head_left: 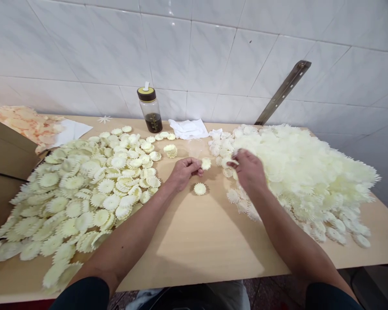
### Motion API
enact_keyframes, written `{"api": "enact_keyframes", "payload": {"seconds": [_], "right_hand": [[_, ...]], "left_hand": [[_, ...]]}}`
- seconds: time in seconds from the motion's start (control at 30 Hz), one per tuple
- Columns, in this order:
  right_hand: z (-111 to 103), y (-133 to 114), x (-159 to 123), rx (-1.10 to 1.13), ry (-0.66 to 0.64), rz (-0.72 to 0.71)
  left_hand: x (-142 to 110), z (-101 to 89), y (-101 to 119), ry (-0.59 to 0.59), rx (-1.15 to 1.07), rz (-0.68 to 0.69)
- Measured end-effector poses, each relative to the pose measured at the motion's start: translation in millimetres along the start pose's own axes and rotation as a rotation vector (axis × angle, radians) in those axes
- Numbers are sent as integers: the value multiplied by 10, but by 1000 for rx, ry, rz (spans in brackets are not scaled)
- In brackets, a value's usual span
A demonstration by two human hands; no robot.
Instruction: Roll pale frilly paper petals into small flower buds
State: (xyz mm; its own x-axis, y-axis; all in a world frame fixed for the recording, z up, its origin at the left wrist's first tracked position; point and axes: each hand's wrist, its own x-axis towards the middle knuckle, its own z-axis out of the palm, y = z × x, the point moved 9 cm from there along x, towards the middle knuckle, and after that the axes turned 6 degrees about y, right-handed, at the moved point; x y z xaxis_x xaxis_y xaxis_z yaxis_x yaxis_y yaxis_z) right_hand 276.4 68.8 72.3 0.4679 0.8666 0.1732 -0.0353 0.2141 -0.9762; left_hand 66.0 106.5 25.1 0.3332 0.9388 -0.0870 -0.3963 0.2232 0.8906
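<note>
Between thumb and fingertips, my left hand (186,172) pinches a pale yellow petal disc (206,163) with a scalloped edge. Another petal disc (199,188) lies flat on the table just below it. My right hand (248,167) is closed in a pinch on a whitish petal piece (233,162), at the near-left edge of a large heap of thin, jagged-edged white petals (310,159). To the left spreads a broad heap of cupped, pale yellow petal discs (100,189). A short stack of cupped discs (170,150) stands beyond my left hand.
A bottle with dark liquid (151,113) stands at the back by the tiled wall. Beside it lies a white tissue (189,128). A metal bracket (283,92) leans at back right. A cardboard box (9,159) borders the left side, near orange-patterned petals (22,122).
</note>
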Motion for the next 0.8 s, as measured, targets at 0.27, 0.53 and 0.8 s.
{"api": "enact_keyframes", "payload": {"seconds": [0.27,0.53,0.8], "right_hand": [[134,-59,-11,87,-218,154],[345,33,-173,168,-403,316],[311,29,-149,166,-410,326]], "left_hand": [[-13,54,-101,-65,-112,-86],[-1,-20,-114,-17,-168,-164],[16,-47,-184,-10,-171,-195]]}}
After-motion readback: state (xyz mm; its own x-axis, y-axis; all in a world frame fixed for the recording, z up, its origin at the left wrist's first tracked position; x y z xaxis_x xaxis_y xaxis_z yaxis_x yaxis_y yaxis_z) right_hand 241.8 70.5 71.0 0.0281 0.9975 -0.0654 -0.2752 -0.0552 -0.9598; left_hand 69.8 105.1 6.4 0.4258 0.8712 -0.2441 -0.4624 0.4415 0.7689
